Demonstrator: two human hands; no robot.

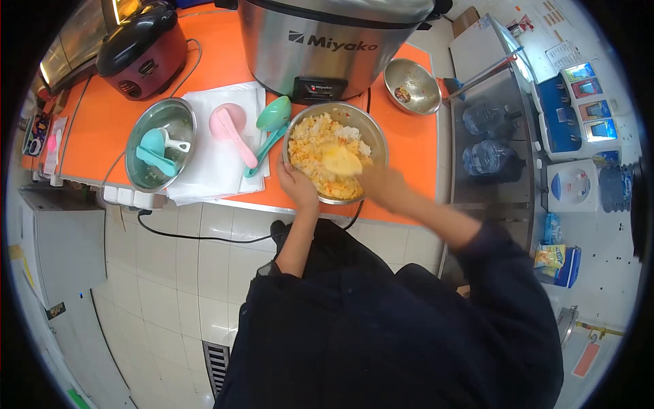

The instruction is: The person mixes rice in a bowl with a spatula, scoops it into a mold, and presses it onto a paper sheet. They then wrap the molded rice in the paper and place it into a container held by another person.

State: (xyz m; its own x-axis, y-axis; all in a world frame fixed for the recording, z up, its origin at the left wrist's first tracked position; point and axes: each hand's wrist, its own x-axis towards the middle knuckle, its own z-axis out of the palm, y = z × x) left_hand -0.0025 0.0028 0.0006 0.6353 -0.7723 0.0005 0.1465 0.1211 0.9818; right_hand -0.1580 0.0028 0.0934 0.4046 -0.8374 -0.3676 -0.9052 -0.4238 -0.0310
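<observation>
A steel mixing bowl [379,140] holds orange-tinted rice [315,140], with a paler, whiter patch toward the far right. My left hand [298,187] grips the near left side of this bowl, its thumb by the rim. Over the rice is a yellow rice paddle [342,161], smeared by motion. My right hand [381,187], also blurred, is closed around the paddle's handle at the bowl's near right edge. Just left of the bowl lie a green ladle [274,114] and a pink ladle [227,123] on white paper sheets [201,183].
Behind the bowl stands a large Miyako rice cooker [334,44]. A smaller steel bowl [412,85] with food remnants sits right. At left are a steel bowl [129,146] containing teal and white utensils and a dark red cooker [143,51]. A black cable [204,238] hangs below the table edge.
</observation>
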